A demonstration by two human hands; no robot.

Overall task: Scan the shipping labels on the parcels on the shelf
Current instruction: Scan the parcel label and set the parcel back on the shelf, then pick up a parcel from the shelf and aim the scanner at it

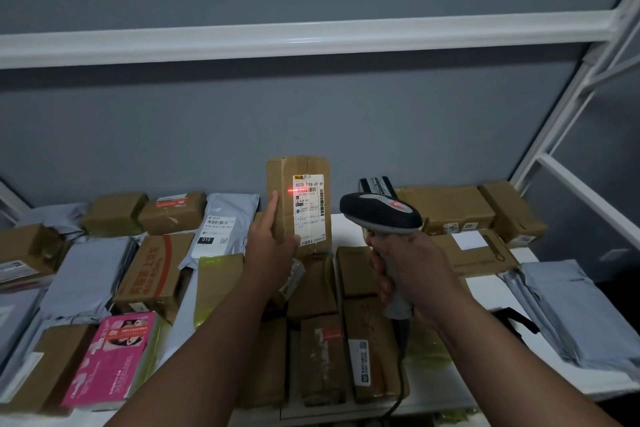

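My left hand (270, 239) holds a brown cardboard parcel (287, 170) upright above the shelf, fingers along its left side and thumb on its front. Its white shipping label (309, 208) faces me. A red laser line crosses the upper left part of the label. My right hand (412, 274) grips the handle of a grey and black barcode scanner (381, 210), whose head points at the parcel from the right. The scanner's cable (401, 374) hangs down over the parcels below.
The white shelf (485, 288) is crowded with brown boxes, grey mailer bags (568, 308) and a pink box (114, 357) at the front left. A white shelf rail (311, 36) runs overhead, and a white frame post (571, 107) rises at the right. A grey wall stands behind.
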